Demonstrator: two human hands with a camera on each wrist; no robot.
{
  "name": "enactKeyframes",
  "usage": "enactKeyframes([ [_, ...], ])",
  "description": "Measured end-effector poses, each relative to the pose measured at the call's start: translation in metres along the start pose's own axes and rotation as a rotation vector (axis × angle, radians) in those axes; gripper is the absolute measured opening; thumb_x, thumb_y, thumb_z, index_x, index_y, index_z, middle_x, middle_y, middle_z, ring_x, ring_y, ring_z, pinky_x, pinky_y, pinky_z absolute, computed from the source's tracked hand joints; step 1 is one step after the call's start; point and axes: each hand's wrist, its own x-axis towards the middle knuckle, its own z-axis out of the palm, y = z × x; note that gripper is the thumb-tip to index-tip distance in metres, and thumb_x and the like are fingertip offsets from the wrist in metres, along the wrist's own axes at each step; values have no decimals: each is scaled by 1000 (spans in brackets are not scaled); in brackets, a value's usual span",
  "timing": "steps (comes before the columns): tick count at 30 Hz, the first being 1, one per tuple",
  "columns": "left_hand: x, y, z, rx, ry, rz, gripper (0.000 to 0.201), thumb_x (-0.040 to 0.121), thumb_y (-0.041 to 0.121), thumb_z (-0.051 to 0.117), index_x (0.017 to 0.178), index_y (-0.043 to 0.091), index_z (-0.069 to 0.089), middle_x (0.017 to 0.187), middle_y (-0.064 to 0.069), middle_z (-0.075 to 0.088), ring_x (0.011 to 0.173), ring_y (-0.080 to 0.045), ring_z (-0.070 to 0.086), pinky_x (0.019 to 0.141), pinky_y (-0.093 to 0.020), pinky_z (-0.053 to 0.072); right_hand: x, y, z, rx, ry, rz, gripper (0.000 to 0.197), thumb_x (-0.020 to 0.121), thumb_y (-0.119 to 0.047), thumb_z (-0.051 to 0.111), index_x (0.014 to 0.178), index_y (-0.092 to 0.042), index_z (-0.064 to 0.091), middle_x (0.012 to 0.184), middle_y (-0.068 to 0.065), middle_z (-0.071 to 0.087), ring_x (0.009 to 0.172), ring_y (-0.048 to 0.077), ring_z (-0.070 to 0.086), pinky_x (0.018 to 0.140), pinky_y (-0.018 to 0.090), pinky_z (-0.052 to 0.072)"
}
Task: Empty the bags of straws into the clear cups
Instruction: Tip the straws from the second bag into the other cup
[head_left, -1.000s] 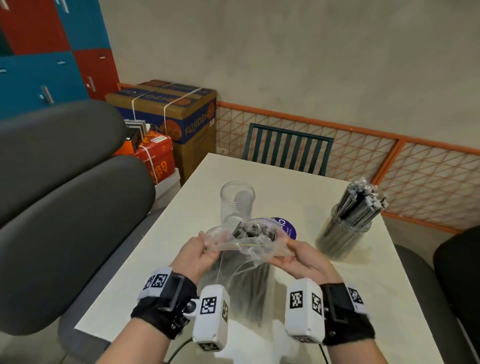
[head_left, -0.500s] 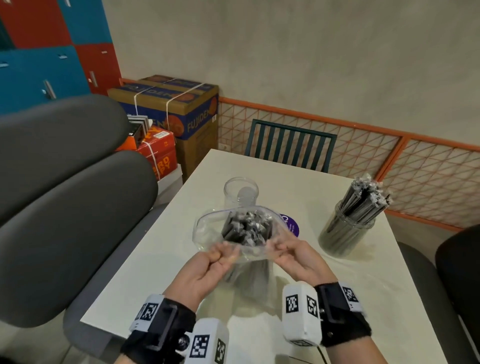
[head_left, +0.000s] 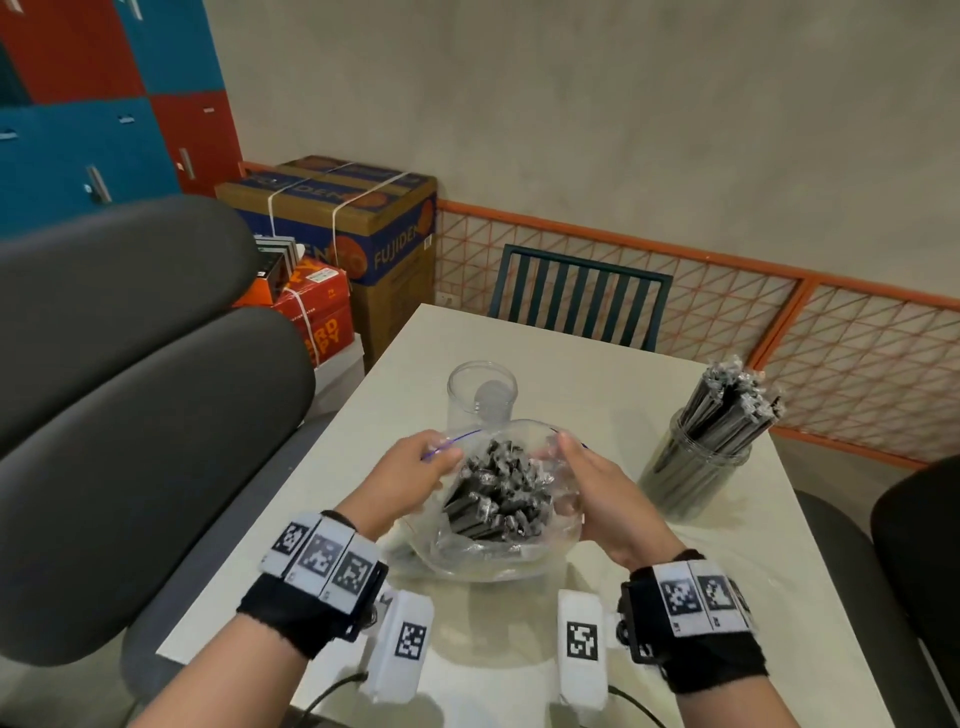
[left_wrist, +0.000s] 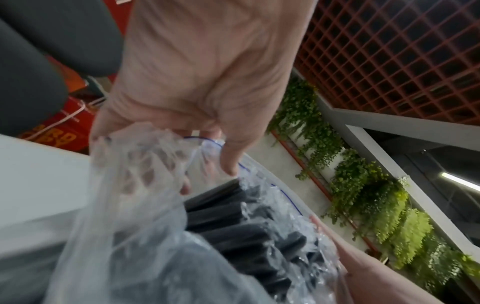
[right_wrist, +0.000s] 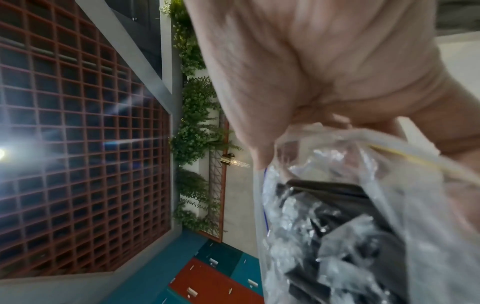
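A clear zip bag (head_left: 488, 553) full of black wrapped straws (head_left: 496, 491) stands upright on the table in front of me, its mouth spread wide. My left hand (head_left: 415, 467) pinches the bag's left rim (left_wrist: 197, 148). My right hand (head_left: 587, 478) grips the right rim (right_wrist: 324, 131). Black straws (left_wrist: 249, 232) show inside the bag (right_wrist: 337, 216) in both wrist views. An empty clear cup (head_left: 482, 395) stands just beyond the bag. A second clear cup (head_left: 696, 473) at the right holds several black straws.
The white table (head_left: 597, 374) has a dark slatted chair (head_left: 579, 296) at its far edge. Grey padded chairs (head_left: 130, 415) crowd the left side and a dark chair (head_left: 914, 561) sits at the right. Cardboard boxes (head_left: 363, 228) stack by the wall.
Both hands have moved from the bag's near rim to its sides and pulled the mouth wider. The bag now sits lower and closer to me, straw tips more exposed.
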Motion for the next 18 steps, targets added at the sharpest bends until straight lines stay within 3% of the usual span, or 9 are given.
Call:
enactKeyframes([
  [2,11,-2,4,-77,-55,-10,25,97,25,43,79,15,56,73,1,57,62,-9,53,53,-22,37,6,-1,2,114,7,104,47,95,-50,38,82,-18,69,85,7,69,67,20,62,70,43,55],
  [3,17,-4,6,-170,-98,-61,27,98,22,42,76,13,56,69,-1,56,56,-8,52,51,-20,39,10,1,2,200,15,166,49,94,-49,41,72,-14,67,75,7,68,61,19,60,67,39,53],
  [5,30,-15,9,-414,-209,-169,22,95,19,46,94,7,63,70,-5,62,57,-10,60,55,-20,48,24,10,4,377,33,278,48,93,-42,47,61,-10,61,61,8,61,50,18,53,59,32,45],
  [7,42,-34,13,-407,-178,-226,41,86,30,59,114,1,59,86,-16,67,76,-23,66,73,-32,53,35,18,10,502,93,348,36,94,-36,48,83,-5,63,65,9,54,51,20,50,58,35,44],
  [9,43,-37,18,-358,-44,-263,71,73,50,69,122,3,49,113,-22,60,103,-33,61,95,-47,48,37,20,14,567,156,362,35,97,-29,46,110,3,53,70,11,55,48,19,48,57,36,44],
  [12,23,-33,12,-25,351,-158,58,84,54,54,124,15,40,129,-14,40,118,-34,46,100,-45,39,33,18,14,694,118,313,26,101,-24,37,110,-2,46,46,5,53,32,11,40,45,28,44],
  [13,12,-31,9,-5,379,-174,55,86,55,49,124,17,39,130,-12,36,117,-34,45,97,-46,41,30,17,16,743,92,280,25,102,-23,34,116,-5,44,43,4,53,30,10,41,43,29,49],
  [15,-7,-29,8,-160,222,-288,44,91,52,43,120,20,37,120,-8,41,100,-32,54,75,-43,54,29,19,21,816,76,214,25,102,-19,33,126,-16,40,46,6,55,31,10,48,46,36,56],
  [18,-15,-31,11,-484,-3,-388,14,99,21,37,103,12,46,99,-12,53,67,-29,59,49,-33,56,31,27,32,651,102,143,29,99,-8,40,123,-22,47,76,10,60,48,15,57,50,36,59],
])
